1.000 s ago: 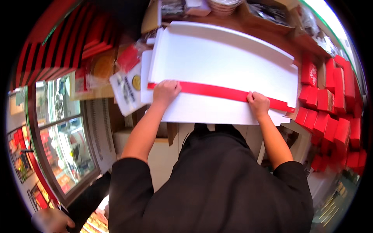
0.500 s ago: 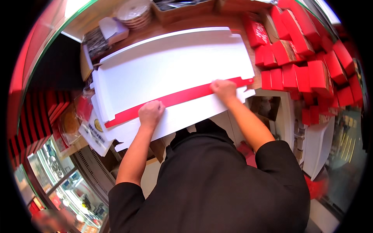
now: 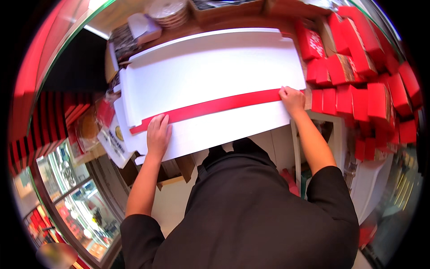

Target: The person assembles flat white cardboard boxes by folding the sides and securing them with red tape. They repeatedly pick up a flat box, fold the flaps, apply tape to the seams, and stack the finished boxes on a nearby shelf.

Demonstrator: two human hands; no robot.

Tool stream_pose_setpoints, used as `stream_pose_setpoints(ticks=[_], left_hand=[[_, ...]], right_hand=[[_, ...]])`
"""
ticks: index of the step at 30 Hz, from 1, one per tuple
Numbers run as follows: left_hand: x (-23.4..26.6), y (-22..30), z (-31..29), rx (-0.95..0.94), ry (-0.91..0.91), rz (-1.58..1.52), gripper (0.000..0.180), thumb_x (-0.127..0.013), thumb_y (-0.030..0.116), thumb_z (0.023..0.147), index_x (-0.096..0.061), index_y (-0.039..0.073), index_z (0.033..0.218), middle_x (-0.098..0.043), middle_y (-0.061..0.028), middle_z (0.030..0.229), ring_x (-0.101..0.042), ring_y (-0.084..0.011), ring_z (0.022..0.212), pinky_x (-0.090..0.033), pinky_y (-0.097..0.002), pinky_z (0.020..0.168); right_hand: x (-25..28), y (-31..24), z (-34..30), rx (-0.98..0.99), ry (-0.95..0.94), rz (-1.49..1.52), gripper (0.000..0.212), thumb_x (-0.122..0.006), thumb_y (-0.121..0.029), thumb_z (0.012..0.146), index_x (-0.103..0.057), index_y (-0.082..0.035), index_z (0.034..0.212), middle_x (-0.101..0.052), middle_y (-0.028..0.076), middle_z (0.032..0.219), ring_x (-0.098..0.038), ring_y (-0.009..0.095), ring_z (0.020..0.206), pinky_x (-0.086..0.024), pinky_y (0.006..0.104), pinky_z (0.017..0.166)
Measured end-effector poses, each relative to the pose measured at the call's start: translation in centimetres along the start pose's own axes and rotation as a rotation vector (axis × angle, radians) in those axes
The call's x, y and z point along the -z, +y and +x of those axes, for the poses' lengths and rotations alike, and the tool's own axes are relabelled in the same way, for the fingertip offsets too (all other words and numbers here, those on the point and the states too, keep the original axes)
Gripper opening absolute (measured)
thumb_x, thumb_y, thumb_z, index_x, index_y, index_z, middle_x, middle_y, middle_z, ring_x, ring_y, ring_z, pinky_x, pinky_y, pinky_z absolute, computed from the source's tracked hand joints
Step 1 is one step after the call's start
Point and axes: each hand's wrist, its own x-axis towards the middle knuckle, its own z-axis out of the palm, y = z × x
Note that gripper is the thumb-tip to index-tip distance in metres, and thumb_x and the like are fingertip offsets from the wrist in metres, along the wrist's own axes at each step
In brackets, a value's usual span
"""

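Observation:
A large flat cardboard box blank (image 3: 210, 67), white inside, lies across the wooden table. Along its near part runs a folded-over red flap (image 3: 215, 106), with a white panel (image 3: 224, 124) on my side of it. My left hand (image 3: 158, 135) rests on the left part of the flap and panel, fingers stretched forward. At the flap's right end, my right hand (image 3: 293, 101) is closed in a fist against the cardboard. Whether an edge is inside its curled fingers is hidden.
Stacked red boxes (image 3: 345, 98) crowd the right side. Behind the blank are rolls (image 3: 168, 13), a small white box (image 3: 144, 28) and an open carton (image 3: 228, 11). To the left sit plastic-wrapped packets (image 3: 89, 130) and a stack of red-and-black boxes (image 3: 49, 116).
My hands have moved apart along the red flap, the left toward its left end, the right to its right end. The left fingers have uncurled from a fist; the right remains closed.

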Motion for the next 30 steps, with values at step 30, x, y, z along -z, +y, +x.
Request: stream_pose_setpoints(ticks=[30], left_hand=[[0.4,-1.7,-1.9,-0.078,-0.080,0.058,0.017,-0.061,0.001,0.072,-0.056,0.002,0.089,-0.055,-0.0113,0.090,-0.056,-0.0262,0.086,-0.051,-0.0343,0.074]], right_hand=[[-3.4,-30.2,-4.2,0.807,-0.154,0.402,0.019,-0.066,-0.004,0.076,-0.065,-0.002,0.095,-0.060,0.009,0.096,-0.057,0.027,0.092,-0.050,0.0342,0.080]])
